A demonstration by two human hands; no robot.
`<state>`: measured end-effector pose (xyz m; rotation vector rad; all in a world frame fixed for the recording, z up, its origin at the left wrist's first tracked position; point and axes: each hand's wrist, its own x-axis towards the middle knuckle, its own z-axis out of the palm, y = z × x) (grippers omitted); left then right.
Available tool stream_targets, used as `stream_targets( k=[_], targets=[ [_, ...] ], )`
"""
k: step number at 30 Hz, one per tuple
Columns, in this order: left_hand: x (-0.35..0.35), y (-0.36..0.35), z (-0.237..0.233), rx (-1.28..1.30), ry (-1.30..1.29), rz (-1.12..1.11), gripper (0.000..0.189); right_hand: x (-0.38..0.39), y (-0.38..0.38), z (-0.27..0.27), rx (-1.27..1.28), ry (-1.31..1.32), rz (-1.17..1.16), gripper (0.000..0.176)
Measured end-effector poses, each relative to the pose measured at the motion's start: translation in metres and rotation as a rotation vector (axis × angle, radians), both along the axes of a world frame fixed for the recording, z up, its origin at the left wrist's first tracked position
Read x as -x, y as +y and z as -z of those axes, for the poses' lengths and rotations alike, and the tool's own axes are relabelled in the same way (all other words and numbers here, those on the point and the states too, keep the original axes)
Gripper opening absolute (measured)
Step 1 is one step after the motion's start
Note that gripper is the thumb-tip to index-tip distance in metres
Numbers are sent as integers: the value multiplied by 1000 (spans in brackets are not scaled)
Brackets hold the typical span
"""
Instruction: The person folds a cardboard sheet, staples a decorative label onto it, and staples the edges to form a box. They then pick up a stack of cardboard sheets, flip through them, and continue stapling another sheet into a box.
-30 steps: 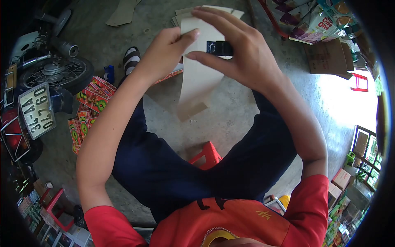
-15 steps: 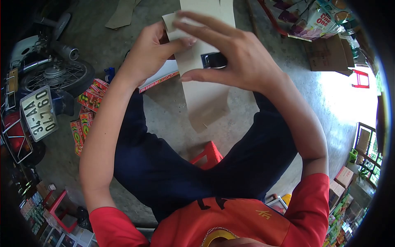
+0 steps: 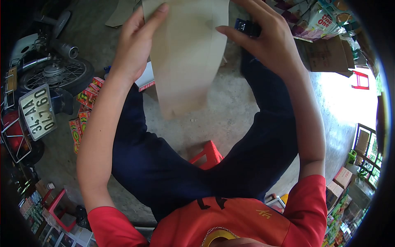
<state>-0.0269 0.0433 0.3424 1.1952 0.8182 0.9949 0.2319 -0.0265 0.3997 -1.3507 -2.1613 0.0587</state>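
Observation:
A long, flat sheet of tan cardboard (image 3: pixel 187 61) hangs between my hands over the floor, its lower end slightly curled. My left hand (image 3: pixel 138 41) grips its left edge, thumb lying on the near face. At the upper right edge, my right hand (image 3: pixel 267 35) has its thumb tip against the sheet, and some fingertips run out of view at the top. A small black object with a shiny end (image 3: pixel 248 27) sits in that hand's palm; its kind is unclear. Behind the sheet, a white box with a red printed edge (image 3: pixel 146 78) is partly hidden.
Red printed packets (image 3: pixel 87 99) lie on the floor at left, beside a parked motorbike (image 3: pixel 51 74). A red plastic stool (image 3: pixel 210 154) shows between my legs. An open brown carton (image 3: pixel 329 53) stands at right, and a cardboard scrap (image 3: pixel 120 14) lies at the upper left.
My hands have spread apart: the left moved up and left, the right up and right. The cardboard sheet has shifted left and now faces me more broadly. The black object moved with my right hand.

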Motion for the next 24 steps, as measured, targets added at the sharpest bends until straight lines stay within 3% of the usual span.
stream_targets(
  k=[8, 15, 18, 24],
  targets=[
    [6, -3, -13, 133, -112, -19, 36, 0, -2, 0, -15, -42, -83, 75],
    [9, -1, -9, 110, -133, 47, 36, 7, -12, -18, 176, -66, -11, 78],
    [2, -5, -11, 18, 17, 2, 39, 3, -10, -8, 164, -84, -7, 79],
    [-4, -12, -9, -36, 180, 202, 38, 6, -5, 2, -19, -46, 44, 84]
  ],
)
